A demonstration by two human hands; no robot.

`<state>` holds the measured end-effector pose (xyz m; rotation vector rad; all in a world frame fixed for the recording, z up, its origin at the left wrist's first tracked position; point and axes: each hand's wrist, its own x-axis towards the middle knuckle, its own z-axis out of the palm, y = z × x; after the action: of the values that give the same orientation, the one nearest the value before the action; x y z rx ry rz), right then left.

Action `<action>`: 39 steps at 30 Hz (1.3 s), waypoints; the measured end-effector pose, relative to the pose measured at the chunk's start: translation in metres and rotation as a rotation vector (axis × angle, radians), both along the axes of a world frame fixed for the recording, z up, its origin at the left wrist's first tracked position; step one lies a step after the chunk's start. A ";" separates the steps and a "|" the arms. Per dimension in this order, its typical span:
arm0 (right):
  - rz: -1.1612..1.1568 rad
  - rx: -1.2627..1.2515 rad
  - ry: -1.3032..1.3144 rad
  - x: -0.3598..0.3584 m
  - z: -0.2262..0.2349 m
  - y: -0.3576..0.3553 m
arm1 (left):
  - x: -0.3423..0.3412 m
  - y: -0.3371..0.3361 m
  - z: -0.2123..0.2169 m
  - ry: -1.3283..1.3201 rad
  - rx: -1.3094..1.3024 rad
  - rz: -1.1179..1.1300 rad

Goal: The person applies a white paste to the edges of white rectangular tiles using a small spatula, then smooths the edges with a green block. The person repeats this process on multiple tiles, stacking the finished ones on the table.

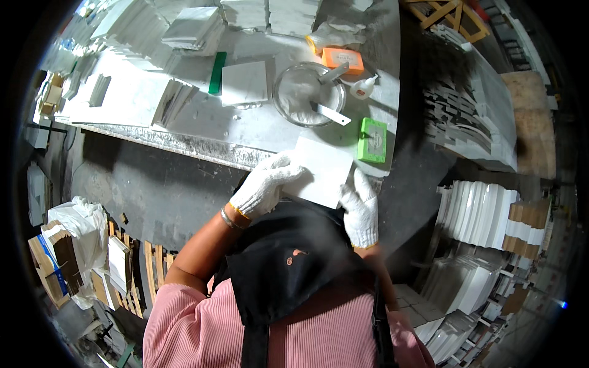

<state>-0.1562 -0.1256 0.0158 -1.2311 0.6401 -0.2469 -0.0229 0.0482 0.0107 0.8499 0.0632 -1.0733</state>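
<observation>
Two gloved hands hold one white square tile [322, 170] at the bench's near edge — the left hand [265, 187] closed over its left side, the right hand [361, 210] clasping its lower right corner. The step in hand looks like lifting or positioning the tile; any move calls for keeping it level. Open room is narrow — a metal bowl of white paste [308, 94] stands just behind, a green block [372, 140] beside the tile's right corner.
</observation>
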 end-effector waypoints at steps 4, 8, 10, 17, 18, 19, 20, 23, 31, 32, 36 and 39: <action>0.166 0.097 0.120 -0.018 0.004 0.000 | 0.000 0.001 -0.011 0.027 -0.015 0.017; 0.209 -0.052 0.164 -0.020 0.008 0.000 | -0.004 0.000 -0.008 0.043 -0.072 0.035; 0.225 -0.107 0.114 -0.019 0.004 -0.007 | -0.004 -0.002 -0.013 0.042 -0.088 0.046; 0.225 0.077 -0.039 -0.016 0.009 -0.014 | -0.004 0.000 -0.017 0.011 -0.124 0.079; 0.227 0.061 -0.043 -0.014 0.010 -0.013 | -0.004 0.001 -0.021 -0.031 -0.109 0.066; 0.229 0.044 -0.046 -0.013 0.012 -0.012 | -0.005 0.001 -0.028 0.005 -0.079 0.084; 0.208 0.066 -0.048 -0.012 0.013 -0.010 | -0.006 0.000 -0.033 0.040 -0.049 0.105; 0.277 -0.209 -0.033 -0.012 0.003 -0.014 | -0.006 0.000 -0.029 0.201 -0.052 0.106; 0.229 -0.045 -0.071 -0.010 0.012 -0.010 | 0.000 0.000 -0.028 0.136 -0.295 -0.032; 0.228 -0.060 -0.067 -0.010 0.011 -0.011 | -0.001 -0.001 -0.022 0.161 -0.273 -0.017; 0.308 -0.145 -0.079 -0.008 0.002 -0.016 | 0.000 0.004 -0.021 0.158 -0.251 0.047; 0.290 -0.176 -0.080 -0.005 0.009 -0.011 | -0.001 0.003 -0.028 -0.022 -0.262 0.078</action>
<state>-0.1614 -0.1369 0.0243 -1.4581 0.3699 -0.1104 -0.0240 0.0517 -0.0173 0.6173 -0.0617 -0.9744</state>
